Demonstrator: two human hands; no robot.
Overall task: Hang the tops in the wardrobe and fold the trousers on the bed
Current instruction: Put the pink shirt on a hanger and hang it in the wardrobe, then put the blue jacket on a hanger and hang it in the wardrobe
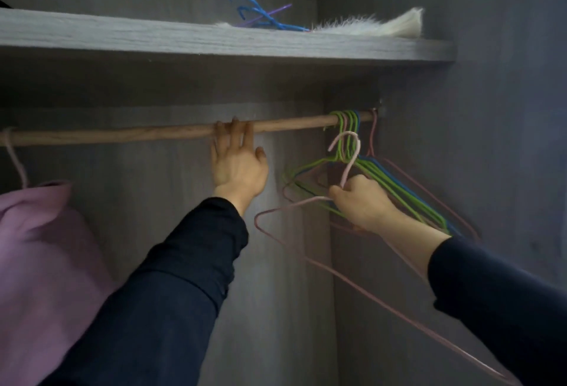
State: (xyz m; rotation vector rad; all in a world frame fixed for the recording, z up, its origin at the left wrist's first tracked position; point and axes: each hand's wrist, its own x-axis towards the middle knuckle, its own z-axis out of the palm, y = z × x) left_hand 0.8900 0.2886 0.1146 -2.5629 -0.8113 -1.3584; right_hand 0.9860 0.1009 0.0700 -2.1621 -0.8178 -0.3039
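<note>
- Wardrobe point(491, 109): grey wood-grain interior, seen from below the rail.
- Wooden rail point(138, 134): runs across under the shelf point(214, 39).
- Left hand point(237, 164): raised to the middle of the rail, fingers point(234, 134) hooked over it, thumb spread out to the right; dark sleeve point(171, 293) below.
- Right hand point(362, 204): fingers curled tight round the neck of a pink wire hanger point(350, 164), just below the bunch.
- Pink wire hanger: hook clear of the rail and just in front of the bunch; frame tilted, lower bar slanting down to the right; nothing on it.
- Hanger bunch point(343, 118): green, blue and pink wire hangers, hooks crowded at the rail's right end, frames bare.
- Lilac hooded top point(46, 247): hung on a pale hanger at the rail's far left, well apart from both hands.
- Shelf contents: blue hangers point(260, 14) with one purple, lying on a white furry item point(383, 26).
</note>
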